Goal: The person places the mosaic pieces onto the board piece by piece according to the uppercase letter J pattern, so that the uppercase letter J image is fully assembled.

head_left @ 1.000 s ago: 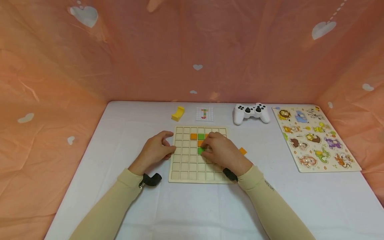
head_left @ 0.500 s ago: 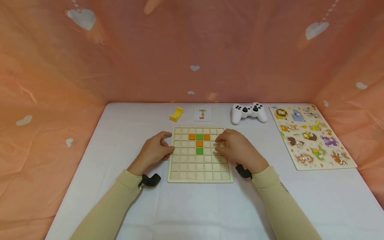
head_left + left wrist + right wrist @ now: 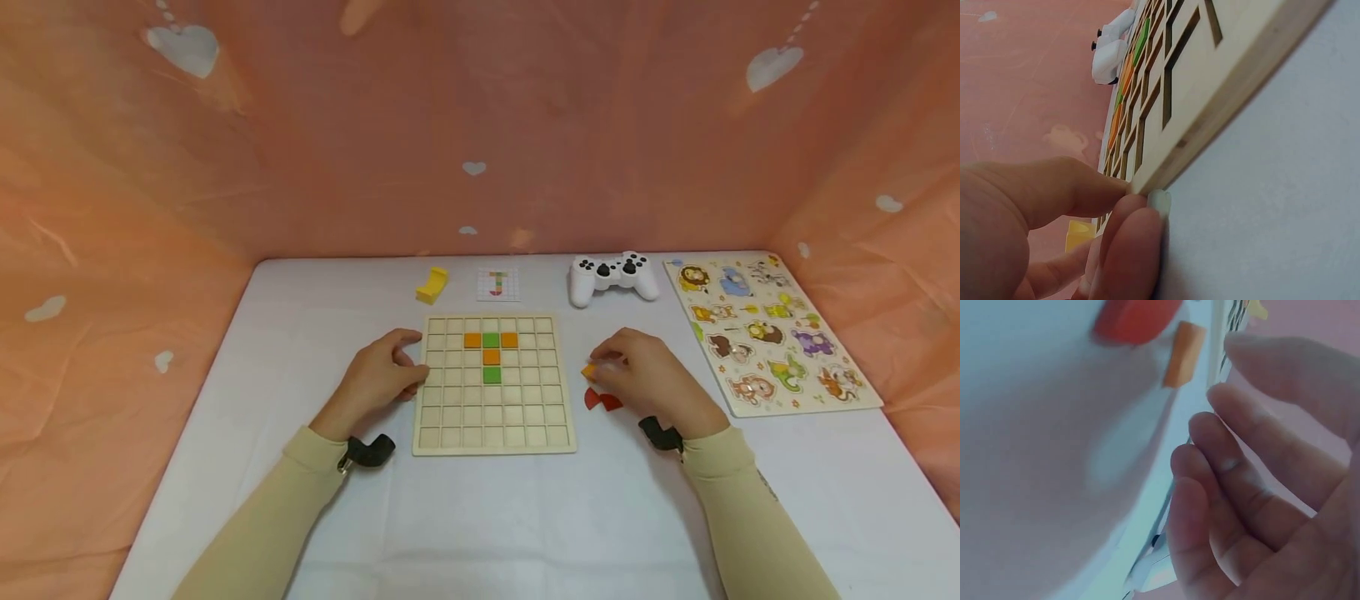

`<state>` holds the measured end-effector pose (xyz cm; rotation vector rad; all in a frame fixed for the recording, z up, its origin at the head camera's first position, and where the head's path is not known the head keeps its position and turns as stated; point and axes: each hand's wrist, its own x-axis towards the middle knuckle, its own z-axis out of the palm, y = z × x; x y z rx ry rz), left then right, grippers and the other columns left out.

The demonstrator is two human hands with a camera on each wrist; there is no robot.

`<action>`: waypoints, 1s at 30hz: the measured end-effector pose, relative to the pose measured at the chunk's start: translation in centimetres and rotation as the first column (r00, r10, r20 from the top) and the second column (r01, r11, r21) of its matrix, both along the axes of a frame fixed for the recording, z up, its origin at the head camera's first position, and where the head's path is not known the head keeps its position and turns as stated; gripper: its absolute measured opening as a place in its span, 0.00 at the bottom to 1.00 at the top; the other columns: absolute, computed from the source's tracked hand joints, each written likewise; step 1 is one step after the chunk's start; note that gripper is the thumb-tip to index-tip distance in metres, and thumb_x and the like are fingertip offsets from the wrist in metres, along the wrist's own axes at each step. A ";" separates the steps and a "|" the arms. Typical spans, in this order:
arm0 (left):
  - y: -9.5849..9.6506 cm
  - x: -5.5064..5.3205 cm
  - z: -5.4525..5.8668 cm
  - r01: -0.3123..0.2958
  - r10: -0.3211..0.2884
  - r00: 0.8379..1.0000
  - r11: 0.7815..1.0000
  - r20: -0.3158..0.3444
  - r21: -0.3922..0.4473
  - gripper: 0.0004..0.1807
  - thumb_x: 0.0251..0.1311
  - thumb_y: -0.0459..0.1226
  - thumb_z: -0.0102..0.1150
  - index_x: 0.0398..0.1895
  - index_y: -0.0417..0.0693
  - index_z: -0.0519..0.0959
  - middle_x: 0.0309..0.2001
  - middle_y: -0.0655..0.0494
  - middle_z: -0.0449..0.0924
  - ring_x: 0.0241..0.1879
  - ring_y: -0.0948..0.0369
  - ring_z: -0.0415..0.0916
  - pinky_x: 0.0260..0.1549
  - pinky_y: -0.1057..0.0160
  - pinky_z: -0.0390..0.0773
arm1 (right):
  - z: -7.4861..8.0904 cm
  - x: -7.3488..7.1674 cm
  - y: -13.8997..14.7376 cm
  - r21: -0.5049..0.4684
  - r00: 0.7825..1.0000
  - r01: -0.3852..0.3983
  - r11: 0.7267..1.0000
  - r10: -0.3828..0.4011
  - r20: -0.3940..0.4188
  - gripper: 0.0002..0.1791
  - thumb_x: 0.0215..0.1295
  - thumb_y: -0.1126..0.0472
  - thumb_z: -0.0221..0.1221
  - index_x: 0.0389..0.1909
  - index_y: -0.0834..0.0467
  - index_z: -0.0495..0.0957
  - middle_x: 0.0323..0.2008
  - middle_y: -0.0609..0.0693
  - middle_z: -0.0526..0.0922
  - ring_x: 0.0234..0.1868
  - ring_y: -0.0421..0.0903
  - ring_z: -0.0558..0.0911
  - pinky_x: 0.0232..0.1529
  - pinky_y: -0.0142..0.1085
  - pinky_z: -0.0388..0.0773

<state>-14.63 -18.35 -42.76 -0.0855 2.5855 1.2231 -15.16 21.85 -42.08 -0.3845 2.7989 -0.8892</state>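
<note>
A wooden grid board (image 3: 452,415) lies flat on the table, with orange and green square tiles (image 3: 491,357) forming a T shape in its cells. My left hand (image 3: 371,379) pinches the board's left edge, the thumb on top and a finger against the underside in the left wrist view. To the right of the board, my right hand (image 3: 648,375) hovers beside a loose orange tile (image 3: 1185,353). Its thumb and fingers are apart, loosely bent, with nothing between them. Two red curved-edged pieces (image 3: 592,399) lie just in front of that tile.
Behind the board are a yellow curved block (image 3: 432,285), a small card (image 3: 510,292) with a J-shaped coloured pattern and a white game controller (image 3: 613,279). An animal puzzle board (image 3: 765,367) lies at the right. Orange cloth (image 3: 375,167) hangs around the table.
My right hand has moved right, off the board to the loose orange tile, uncovering the right-hand orange tile and the red pieces. My left hand stays on the board's edge.
</note>
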 end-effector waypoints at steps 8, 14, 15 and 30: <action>-0.2 -0.1 -0.2 -0.009 0.009 1.000 1.000 0.001 0.019 0.35 0.68 0.38 0.69 0.77 0.47 0.71 0.40 0.47 0.83 0.28 0.61 0.85 0.32 0.64 0.87 | -0.7 -0.1 0.1 0.016 1.000 -0.001 1.000 0.001 0.003 0.14 0.69 0.54 0.71 0.51 0.55 0.88 0.51 0.52 0.87 0.51 0.51 0.84 0.55 0.49 0.83; -0.2 -0.3 -0.4 -0.004 0.004 1.000 0.999 0.006 0.033 0.35 0.67 0.39 0.70 0.77 0.47 0.72 0.40 0.47 0.84 0.28 0.61 0.85 0.31 0.64 0.86 | -0.8 -0.2 0.0 0.042 1.000 0.002 0.999 -0.002 -0.009 0.14 0.68 0.55 0.71 0.50 0.57 0.88 0.50 0.54 0.87 0.51 0.53 0.84 0.55 0.50 0.83; -0.2 -0.3 -0.4 -0.003 0.003 1.000 0.999 0.006 0.034 0.35 0.67 0.39 0.70 0.77 0.48 0.72 0.40 0.47 0.84 0.28 0.61 0.84 0.31 0.64 0.86 | -0.9 -0.1 0.0 0.046 1.000 0.002 0.999 -0.001 -0.011 0.14 0.68 0.55 0.71 0.50 0.58 0.88 0.50 0.54 0.87 0.51 0.53 0.84 0.56 0.51 0.83; -0.3 -0.2 -0.5 -0.001 0.001 1.000 1.000 -0.007 0.022 0.34 0.66 0.39 0.70 0.76 0.48 0.73 0.38 0.49 0.84 0.27 0.61 0.84 0.31 0.65 0.84 | -0.8 -0.2 0.6 0.055 1.000 0.011 0.998 -0.010 -0.025 0.13 0.68 0.58 0.68 0.50 0.58 0.89 0.50 0.54 0.87 0.52 0.54 0.84 0.56 0.52 0.83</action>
